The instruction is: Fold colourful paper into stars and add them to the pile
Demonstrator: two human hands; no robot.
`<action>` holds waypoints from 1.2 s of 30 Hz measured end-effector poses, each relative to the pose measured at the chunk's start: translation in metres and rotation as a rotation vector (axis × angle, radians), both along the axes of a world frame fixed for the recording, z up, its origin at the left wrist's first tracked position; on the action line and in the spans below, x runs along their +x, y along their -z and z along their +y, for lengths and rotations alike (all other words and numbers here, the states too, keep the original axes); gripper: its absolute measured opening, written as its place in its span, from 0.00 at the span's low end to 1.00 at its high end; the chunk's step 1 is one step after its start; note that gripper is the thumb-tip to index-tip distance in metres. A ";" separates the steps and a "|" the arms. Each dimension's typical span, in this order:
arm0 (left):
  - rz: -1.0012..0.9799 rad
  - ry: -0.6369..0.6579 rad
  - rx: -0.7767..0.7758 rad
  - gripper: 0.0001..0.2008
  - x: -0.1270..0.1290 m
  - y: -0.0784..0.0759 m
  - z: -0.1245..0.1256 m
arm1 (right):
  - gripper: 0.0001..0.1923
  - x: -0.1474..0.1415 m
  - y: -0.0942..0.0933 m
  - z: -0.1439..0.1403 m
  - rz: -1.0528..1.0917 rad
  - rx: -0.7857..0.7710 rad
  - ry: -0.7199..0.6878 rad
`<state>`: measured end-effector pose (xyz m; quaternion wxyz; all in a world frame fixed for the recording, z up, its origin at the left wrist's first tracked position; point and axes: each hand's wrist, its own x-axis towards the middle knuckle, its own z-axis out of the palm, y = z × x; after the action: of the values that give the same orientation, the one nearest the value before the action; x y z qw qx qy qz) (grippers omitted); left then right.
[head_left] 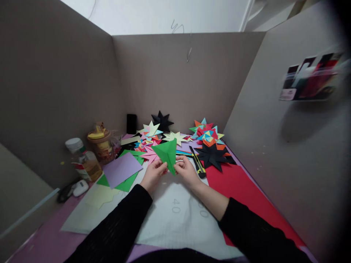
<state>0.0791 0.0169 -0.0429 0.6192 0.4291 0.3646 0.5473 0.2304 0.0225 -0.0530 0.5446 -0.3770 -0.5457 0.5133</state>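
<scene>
A folded piece of green paper (168,153) is held up between my two hands, its creased point facing down. My left hand (156,173) pinches its lower left edge between thumb and fingers. On the other side, my right hand (186,171) grips the lower right edge in the same way. Below them lies a white sheet (175,226) with printed numbers. A yellow and black utility knife (197,162) rests just right of my right hand. Behind the green paper is a pink folded paper star (150,152), partly hidden.
Black paper stars (212,155) and multicoloured ones (208,135) lie at the back. Red paper (241,193) covers the right. Purple paper (123,169) lies over green sheets at left, near a bottle (86,160), a lidded cup (102,146) and a white case (80,187). Grey panels (186,80) enclose the table.
</scene>
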 end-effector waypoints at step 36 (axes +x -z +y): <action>0.301 -0.052 0.106 0.14 -0.003 0.006 0.003 | 0.17 0.003 0.004 0.001 -0.045 -0.043 -0.098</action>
<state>0.0766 0.0197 -0.0488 0.5198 0.5286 0.4349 0.5111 0.2339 0.0234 -0.0568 0.4983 -0.3729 -0.5644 0.5423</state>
